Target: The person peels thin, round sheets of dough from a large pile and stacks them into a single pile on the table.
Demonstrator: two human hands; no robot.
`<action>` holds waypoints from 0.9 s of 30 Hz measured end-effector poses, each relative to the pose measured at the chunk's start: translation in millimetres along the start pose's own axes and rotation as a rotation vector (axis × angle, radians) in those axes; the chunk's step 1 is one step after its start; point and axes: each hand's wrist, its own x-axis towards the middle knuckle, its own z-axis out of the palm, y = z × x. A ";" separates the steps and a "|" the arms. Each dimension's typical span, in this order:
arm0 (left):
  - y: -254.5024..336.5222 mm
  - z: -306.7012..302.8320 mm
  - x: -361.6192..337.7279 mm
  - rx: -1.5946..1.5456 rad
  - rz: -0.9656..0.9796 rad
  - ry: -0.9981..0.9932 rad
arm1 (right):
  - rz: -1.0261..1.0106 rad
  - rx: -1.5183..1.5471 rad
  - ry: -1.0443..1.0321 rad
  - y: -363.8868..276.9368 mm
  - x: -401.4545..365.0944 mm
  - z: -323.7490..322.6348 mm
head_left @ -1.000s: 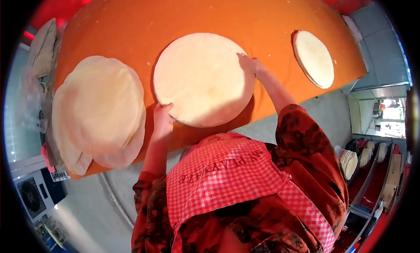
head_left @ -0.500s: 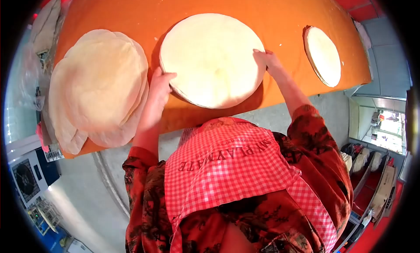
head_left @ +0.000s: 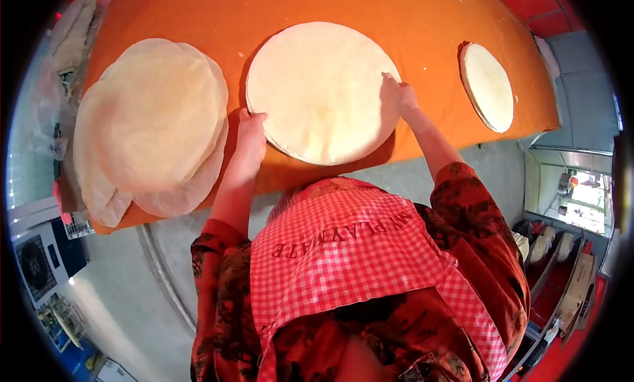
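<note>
A neat stack of thin round flatbreads (head_left: 317,84) lies on the orange-covered table in front of me. My left hand (head_left: 251,132) grips its lower left edge, thumb on top and the fingers hidden at the rim. On the opposite side, my right hand (head_left: 401,96) holds the right edge, its thumb also laid over the top sheet. To the left sits a looser pile of thin flatbreads (head_left: 155,117), whose sheets fan out unevenly and sag toward the table's near edge. A smaller-looking stack of flatbreads (head_left: 487,88) rests farther right.
The orange tablecloth (head_left: 422,25) carries a few pale crumbs. Clear plastic bags (head_left: 43,127) hang beyond the left side. Below the table's near edge is grey floor (head_left: 122,303). Shelving with boxes (head_left: 574,283) stands at the lower right.
My left hand and the near-left rim of the middle stack have shifted slightly right. Both hands keep their hold on the stack's sides. The view has moved a little.
</note>
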 end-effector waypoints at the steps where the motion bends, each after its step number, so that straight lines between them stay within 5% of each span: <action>1: 2.9 1.3 -0.9 -0.002 -0.007 -0.003 | 0.003 -0.015 0.011 -2.1 -0.3 -0.3; 5: 8.3 5.0 -3.9 0.130 0.024 0.011 | -0.084 0.409 -0.147 -5.8 -16.6 -2.1; 8: 20.9 11.3 -2.0 0.466 0.056 -0.001 | 0.061 0.080 -0.098 -15.5 -18.7 -8.9; 10: 29.9 10.3 12.8 0.469 0.100 -0.069 | 0.032 0.203 -0.057 -8.8 -20.3 -6.0; 14: 34.6 2.9 19.4 -0.135 -0.060 -0.142 | -0.053 0.283 0.048 28.1 -34.2 10.7; 17: 14.4 -2.6 -14.3 -0.171 -0.178 -0.206 | -0.021 0.586 0.007 32.1 -72.9 20.1; 20: 13.3 -0.2 -24.4 -0.064 -0.125 -0.194 | 0.013 0.774 -0.389 -22.2 -81.5 -6.5; 21: 11.1 1.8 -26.6 -0.056 -0.141 -0.168 | 0.105 0.574 -0.312 -22.2 -52.1 -19.5; 23: 11.9 7.4 -22.9 -0.039 -0.148 -0.119 | -0.106 0.072 -0.101 -0.3 21.9 -8.4; 27: -5.8 -3.2 -11.9 0.020 -0.065 -0.090 | -0.076 -0.466 0.193 7.6 19.6 9.9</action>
